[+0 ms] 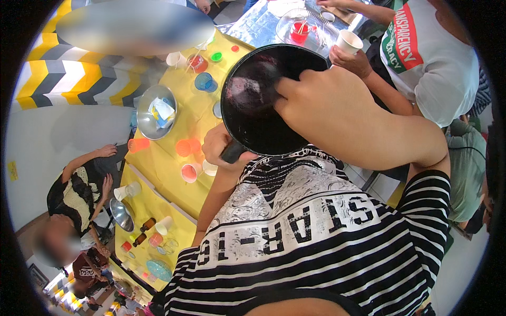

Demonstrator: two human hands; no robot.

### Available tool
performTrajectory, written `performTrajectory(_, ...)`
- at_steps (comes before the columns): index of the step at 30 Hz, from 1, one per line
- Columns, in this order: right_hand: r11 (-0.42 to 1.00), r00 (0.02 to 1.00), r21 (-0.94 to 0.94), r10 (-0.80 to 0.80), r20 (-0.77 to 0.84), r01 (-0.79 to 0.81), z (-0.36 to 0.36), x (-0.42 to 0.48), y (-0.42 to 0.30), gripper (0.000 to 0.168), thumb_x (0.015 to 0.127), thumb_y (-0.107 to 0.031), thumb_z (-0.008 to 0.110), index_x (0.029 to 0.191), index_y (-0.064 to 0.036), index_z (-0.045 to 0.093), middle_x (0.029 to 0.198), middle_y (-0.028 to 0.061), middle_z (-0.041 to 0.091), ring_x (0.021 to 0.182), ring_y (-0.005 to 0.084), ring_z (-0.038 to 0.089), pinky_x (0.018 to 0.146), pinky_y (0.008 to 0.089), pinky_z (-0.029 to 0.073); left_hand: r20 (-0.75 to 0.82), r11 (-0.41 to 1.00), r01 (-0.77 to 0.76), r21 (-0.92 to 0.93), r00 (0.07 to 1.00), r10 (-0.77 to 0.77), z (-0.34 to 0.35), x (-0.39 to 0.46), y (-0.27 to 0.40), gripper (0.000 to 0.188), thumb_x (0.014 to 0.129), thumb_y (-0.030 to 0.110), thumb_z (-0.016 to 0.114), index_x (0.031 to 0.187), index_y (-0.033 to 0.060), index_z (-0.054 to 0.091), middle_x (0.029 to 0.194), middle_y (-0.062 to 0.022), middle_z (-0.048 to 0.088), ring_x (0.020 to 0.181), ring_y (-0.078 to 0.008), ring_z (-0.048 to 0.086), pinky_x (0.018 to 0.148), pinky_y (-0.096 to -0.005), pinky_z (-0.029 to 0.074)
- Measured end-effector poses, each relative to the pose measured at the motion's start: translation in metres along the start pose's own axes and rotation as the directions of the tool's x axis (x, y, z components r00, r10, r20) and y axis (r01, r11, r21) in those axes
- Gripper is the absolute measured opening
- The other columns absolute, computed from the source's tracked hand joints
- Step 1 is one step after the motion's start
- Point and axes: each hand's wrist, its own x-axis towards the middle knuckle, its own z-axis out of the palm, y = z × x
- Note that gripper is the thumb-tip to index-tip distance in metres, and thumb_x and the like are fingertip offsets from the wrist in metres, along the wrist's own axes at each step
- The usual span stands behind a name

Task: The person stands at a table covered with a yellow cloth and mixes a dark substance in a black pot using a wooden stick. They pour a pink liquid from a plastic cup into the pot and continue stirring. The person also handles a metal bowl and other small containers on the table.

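My left hand (221, 148) grips the short black handle (233, 151) of a black saucepan (269, 134), which is lifted and tilted so that its inside faces the camera. A dark, shiny patch shows at the pan's bottom. My right hand (312, 102) reaches over the rim into the pan with its fingers bent; whether they hold something is hidden. Left of the pan, on the yellow-covered table (166, 162), stand a blue plastic cup (205, 82), orange cups (187, 147), a cup with pink contents (191, 173) and a glass jar with red contents and sticks (197, 63).
A steel bowl (140, 112) with papers stands at the left. Brown bottles (148, 224) lie on a further table section. At the upper right, a person's hand (352, 61) holds a white cup (349, 42) near a tray with a red jar (299, 33). Another person sits at the left.
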Motion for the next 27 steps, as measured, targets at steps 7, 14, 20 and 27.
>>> performTrajectory(7,0.991,0.986,-0.056,0.118,-0.115,-0.125,-0.005,0.003,-0.010,0.018,0.065,-0.008,0.064,0.082,-0.005,0.062,0.077,0.0053,0.058,0.067,0.0186,0.063,0.049,0.0295,0.049,0.004,1.000,-0.010,0.007,1.000,0.010,0.003,0.004,0.003,0.068,0.064,0.062,0.070,0.078,-0.0041,0.059,0.065,-0.0085,0.061,0.057,-0.0194,0.060,0.055,-0.0274,0.046)
performTrajectory(14,0.999,0.993,0.026,0.032,-0.109,-0.029,-0.010,0.007,0.007,0.015,0.067,-0.009,0.064,0.082,-0.005,0.061,0.077,0.0092,0.061,0.062,0.0214,0.065,0.050,0.0296,0.050,-0.074,0.995,0.073,0.065,0.995,-0.068,0.005,0.005,0.006,0.073,0.062,0.067,0.067,0.078,-0.0044,0.061,0.067,-0.0063,0.062,0.059,-0.0178,0.060,0.056,-0.0271,0.046)
performTrajectory(20,1.000,1.000,0.001,0.025,-0.007,-0.025,-0.005,0.007,-0.001,0.018,0.068,-0.009,0.064,0.086,-0.006,0.062,0.079,0.0100,0.061,0.066,0.0220,0.065,0.053,0.0304,0.050,-0.068,0.984,0.164,0.071,0.985,-0.160,0.003,0.002,0.002,0.073,0.063,0.070,0.065,0.075,-0.0026,0.060,0.065,-0.0054,0.060,0.057,-0.0172,0.059,0.054,-0.0265,0.044)
performTrajectory(27,0.996,0.986,0.029,0.086,-0.143,-0.082,0.012,0.009,-0.009,0.012,0.067,-0.011,0.065,0.077,-0.005,0.066,0.073,0.0097,0.064,0.067,0.0218,0.066,0.055,0.0313,0.051,0.012,0.988,0.118,0.103,0.993,-0.120,-0.004,-0.009,0.001,0.071,0.068,0.069,0.061,0.074,-0.0020,0.057,0.063,-0.0036,0.056,0.056,-0.0149,0.054,0.054,-0.0261,0.042)
